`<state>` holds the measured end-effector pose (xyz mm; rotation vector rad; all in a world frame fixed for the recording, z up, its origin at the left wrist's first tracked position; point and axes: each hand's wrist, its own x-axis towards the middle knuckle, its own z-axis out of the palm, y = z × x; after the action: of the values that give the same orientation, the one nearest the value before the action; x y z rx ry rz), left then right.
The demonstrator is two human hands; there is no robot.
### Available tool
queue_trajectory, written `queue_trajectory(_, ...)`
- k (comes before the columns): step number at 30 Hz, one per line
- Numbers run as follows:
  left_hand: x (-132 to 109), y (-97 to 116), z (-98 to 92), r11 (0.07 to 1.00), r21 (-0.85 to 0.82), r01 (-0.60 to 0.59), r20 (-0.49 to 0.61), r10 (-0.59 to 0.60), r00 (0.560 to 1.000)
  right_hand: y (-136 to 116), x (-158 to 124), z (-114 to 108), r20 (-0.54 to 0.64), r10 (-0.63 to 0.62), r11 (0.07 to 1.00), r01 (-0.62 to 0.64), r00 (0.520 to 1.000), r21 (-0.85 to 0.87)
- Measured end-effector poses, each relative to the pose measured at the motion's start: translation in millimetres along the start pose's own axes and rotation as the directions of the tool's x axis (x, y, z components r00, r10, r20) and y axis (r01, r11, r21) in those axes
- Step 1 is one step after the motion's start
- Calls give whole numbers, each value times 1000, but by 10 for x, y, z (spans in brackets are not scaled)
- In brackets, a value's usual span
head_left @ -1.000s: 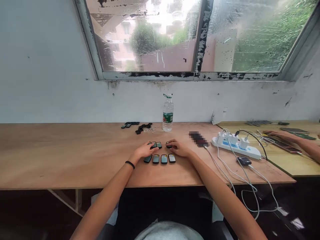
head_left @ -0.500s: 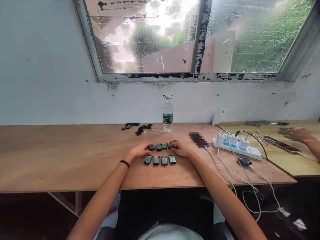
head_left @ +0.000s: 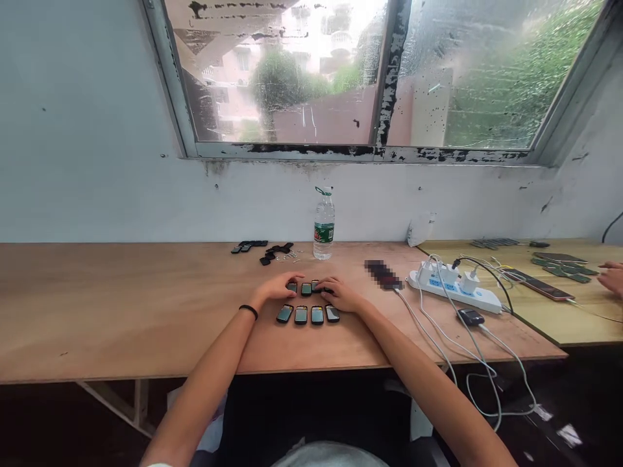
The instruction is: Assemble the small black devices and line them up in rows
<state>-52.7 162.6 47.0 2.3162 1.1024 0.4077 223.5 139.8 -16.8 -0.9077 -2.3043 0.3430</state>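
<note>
The left hand (head_left: 280,287) is half open, thumb and fingers curved about the leftmost small black-framed screen unit (head_left: 292,287) of the far row; whether it grips is unclear. The right hand (head_left: 341,294), loosely bent, has its fingertips over the row's right end, partly hiding the units there; its hold cannot be told. Between the hands sits an uncovered screen unit (head_left: 306,289). Four more, the near row (head_left: 300,315), lie just nearer the table edge.

The small devices (head_left: 317,315) look like dark plastic with smooth, glossy faces. The tabletop (head_left: 146,305) is smooth, matt-looking wood — the bottle (head_left: 324,231) clear, shiny plastic
</note>
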Motion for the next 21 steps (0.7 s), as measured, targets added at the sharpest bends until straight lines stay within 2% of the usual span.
queue_trajectory(8, -24, -38, 140, 999, 21, -48, -47, 49, 998, 82, -14, 11, -14, -15, 999, 16, 1000, 45)
queue_trajectory(15, -32, -177, 82, 999, 24, -30, -57, 32, 998, 41, -22, -68, -6, -23, 998, 23, 1000, 58)
queue_trajectory(21, -32, -228, 76, 998, 39, -58, -59, 60, 996, 167, -73, -142, -80, 115, 991, -108, 990, 82)
